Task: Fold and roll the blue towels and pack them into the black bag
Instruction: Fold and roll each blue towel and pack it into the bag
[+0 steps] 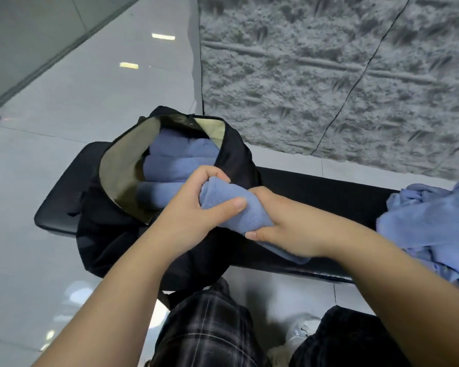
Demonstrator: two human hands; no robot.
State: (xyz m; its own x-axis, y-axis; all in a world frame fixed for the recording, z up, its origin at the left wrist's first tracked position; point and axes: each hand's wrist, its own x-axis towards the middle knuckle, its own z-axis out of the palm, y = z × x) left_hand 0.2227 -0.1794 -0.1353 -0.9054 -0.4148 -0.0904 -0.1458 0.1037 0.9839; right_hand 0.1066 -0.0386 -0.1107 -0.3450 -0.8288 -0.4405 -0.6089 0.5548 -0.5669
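Black bench [329, 192], tiled floor [64, 128], textured wall [329, 75].

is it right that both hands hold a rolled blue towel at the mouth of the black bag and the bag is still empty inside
Not quite: the black bag is not empty. The head view shows rolled blue towels already stacked inside it. The rest holds: the left hand and right hand grip a rolled blue towel at its mouth.

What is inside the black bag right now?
The open bag holds rolled blue towels stacked side by side; three or four show. Its pale lining is visible. Anything beneath them, and the bag's bottom, is hidden.
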